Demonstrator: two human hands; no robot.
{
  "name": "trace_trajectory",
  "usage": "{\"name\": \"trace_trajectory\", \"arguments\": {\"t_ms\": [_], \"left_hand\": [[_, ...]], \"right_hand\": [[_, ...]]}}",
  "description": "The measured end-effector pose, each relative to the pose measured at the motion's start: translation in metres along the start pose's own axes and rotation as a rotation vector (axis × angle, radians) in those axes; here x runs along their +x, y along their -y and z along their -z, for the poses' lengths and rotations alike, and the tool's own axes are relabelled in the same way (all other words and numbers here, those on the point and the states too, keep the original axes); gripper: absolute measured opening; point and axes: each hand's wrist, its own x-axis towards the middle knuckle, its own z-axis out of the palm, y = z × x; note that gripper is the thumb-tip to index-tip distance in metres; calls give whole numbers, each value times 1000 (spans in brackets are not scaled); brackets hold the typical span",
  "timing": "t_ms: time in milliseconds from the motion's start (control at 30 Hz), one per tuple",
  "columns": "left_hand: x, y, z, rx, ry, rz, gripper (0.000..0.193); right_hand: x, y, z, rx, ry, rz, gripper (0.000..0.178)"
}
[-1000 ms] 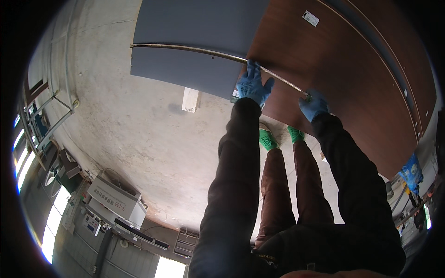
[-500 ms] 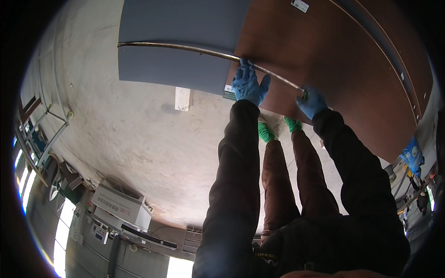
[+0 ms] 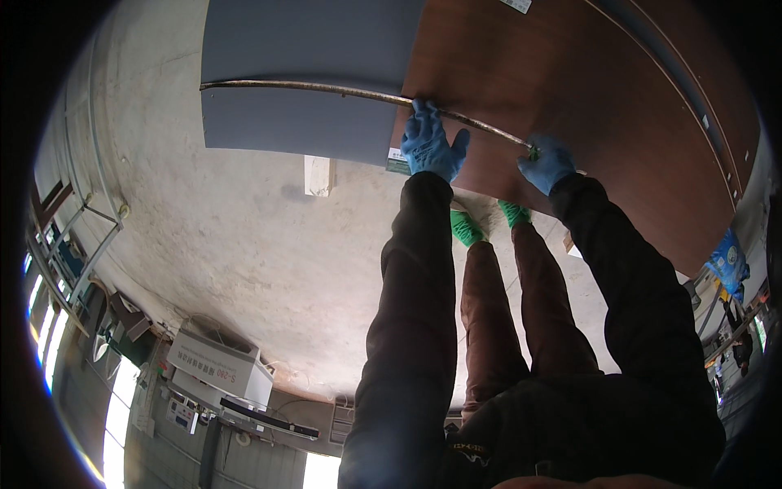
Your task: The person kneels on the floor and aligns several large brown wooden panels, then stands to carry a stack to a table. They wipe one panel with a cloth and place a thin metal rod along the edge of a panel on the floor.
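A grey sheet [image 3: 301, 41] lies at the left, and a wood-brown panel [image 3: 586, 90] meets it at the right. Across both runs a long, thin, worn metal strip [image 3: 481, 125]. My left hand [image 3: 430, 145], in a blue glove, is spread on the brown panel beside the seam, fingertips on the strip, thumb out to the right. My right hand [image 3: 551, 165], also gloved in blue, is closed at the strip's right end. A bit of green shows at its fingers; what it grips is mostly hidden.
A pale block [image 3: 318, 176] stands on the concrete floor below the grey sheet's edge. More panel edges [image 3: 692, 102] curve along the right. A blue bag [image 3: 727, 265] sits at far right, a metal frame [image 3: 98, 236] at far left. My green shoes [image 3: 466, 228] are near the brown panel's edge.
The view has turned slightly, so the strip's left end appears a little lower. Both hands keep their places along the strip, with no clear change of grip.
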Motion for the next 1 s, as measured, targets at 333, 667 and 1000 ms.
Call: {"name": "trace_trajectory", "arguments": {"t_ms": [333, 667, 1000], "left_hand": [[7, -13, 28, 4, 115, 33, 98], [-93, -69, 156, -1049, -102, 643, 83], [-208, -230, 265, -1448, 469, 364, 43]], "right_hand": [[-7, 8, 5, 51, 73, -166, 26], [-141, 40, 39, 483, 67, -89, 51], [-403, 7, 52, 873, 111, -75, 24]]}}
